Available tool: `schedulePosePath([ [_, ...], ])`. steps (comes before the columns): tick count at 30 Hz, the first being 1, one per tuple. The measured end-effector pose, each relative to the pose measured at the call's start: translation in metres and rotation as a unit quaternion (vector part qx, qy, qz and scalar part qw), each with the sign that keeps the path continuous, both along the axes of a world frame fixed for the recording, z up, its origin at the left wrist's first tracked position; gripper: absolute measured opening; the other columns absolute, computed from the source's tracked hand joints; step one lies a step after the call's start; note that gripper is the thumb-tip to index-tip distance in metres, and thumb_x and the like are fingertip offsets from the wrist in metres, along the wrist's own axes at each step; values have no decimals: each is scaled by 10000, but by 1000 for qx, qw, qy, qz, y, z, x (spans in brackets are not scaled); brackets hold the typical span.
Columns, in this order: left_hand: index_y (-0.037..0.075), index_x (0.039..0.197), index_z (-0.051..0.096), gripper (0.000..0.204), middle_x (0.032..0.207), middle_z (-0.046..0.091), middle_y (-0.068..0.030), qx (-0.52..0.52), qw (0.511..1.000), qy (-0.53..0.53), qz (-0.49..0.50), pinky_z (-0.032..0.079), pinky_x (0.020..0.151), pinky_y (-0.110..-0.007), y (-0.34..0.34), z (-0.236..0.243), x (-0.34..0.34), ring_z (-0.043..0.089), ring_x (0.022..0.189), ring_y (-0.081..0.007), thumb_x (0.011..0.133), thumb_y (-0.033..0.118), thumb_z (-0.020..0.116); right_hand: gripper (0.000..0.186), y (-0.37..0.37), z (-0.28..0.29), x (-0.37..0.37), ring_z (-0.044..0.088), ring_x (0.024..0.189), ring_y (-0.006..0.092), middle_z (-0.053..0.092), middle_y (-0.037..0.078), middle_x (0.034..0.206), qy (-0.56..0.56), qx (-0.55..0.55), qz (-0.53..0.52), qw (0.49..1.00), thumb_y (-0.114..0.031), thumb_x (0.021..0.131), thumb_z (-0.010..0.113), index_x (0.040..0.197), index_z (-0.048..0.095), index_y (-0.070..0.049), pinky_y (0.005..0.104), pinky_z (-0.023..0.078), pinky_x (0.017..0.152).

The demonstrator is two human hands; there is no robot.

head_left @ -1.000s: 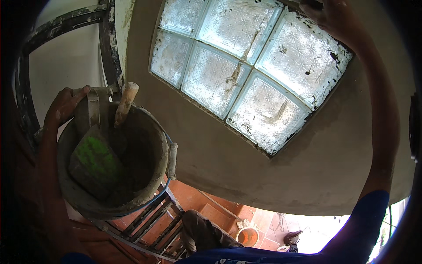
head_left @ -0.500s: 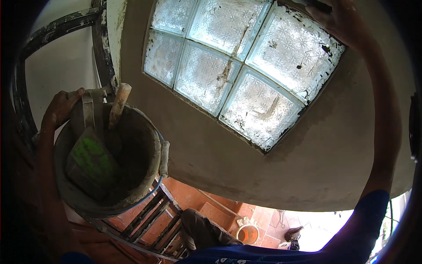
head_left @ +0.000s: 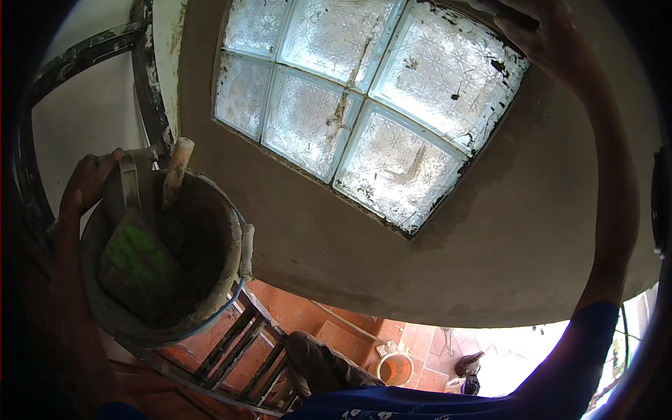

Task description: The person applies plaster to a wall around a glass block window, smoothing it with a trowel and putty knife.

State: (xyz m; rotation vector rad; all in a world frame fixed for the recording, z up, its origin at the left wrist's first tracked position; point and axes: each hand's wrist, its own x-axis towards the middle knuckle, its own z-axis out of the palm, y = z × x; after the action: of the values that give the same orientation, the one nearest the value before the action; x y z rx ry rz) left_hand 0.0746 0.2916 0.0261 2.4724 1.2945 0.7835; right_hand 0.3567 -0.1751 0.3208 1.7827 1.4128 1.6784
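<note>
At the upper right, my right hand (head_left: 549, 35) is closed on a dark flat hand tool (head_left: 516, 12). It is beside the upper right corner of a glass-block window (head_left: 350, 91), and the frame's top cuts off part of the tool. The window is set in a wet-looking grey plastered wall (head_left: 294, 203). On the left, my left hand (head_left: 91, 180) bends its fingers at the far rim of a mortar-stained bucket (head_left: 229, 241); what they grip is partly hidden. Inside the bucket stand a scoop-like tool with a green-marked blade (head_left: 136, 255) and a pale wooden handle (head_left: 178, 168).
A paint-spattered dark metal frame (head_left: 143, 77) stands left of the wall. Below the bucket, a ladder (head_left: 238, 350) slopes over a reddish tiled floor. A small bucket (head_left: 394, 369) stands low at centre, and a dark object (head_left: 469, 364) lies right of it.
The view has turned slightly, so window, bucket and frame sit farther left in it. My right hand still has the dark tool near the window's corner; my left hand stays at the bucket.
</note>
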Motion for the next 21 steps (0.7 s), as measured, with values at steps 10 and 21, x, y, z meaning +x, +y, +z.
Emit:
schedulePosePath([
  [10,-218,1033,569,983,997,639,-334,-26,999,-35,27,485,863,-415,-5,4,5,657,955,-372,849,747,524,251,-31,5,3,616,801,312,632,130,854,-48,-7,-12,999,-184,827,740,1033,698,-48,418,492,715],
  [21,-201,1043,582,938,1001,637,-315,-14,1000,-24,-3,476,874,-414,5,0,3,647,977,-356,854,717,544,257,-65,2,4,609,850,321,630,130,914,-52,24,-25,998,-215,809,760,1009,703,-63,426,489,756],
])
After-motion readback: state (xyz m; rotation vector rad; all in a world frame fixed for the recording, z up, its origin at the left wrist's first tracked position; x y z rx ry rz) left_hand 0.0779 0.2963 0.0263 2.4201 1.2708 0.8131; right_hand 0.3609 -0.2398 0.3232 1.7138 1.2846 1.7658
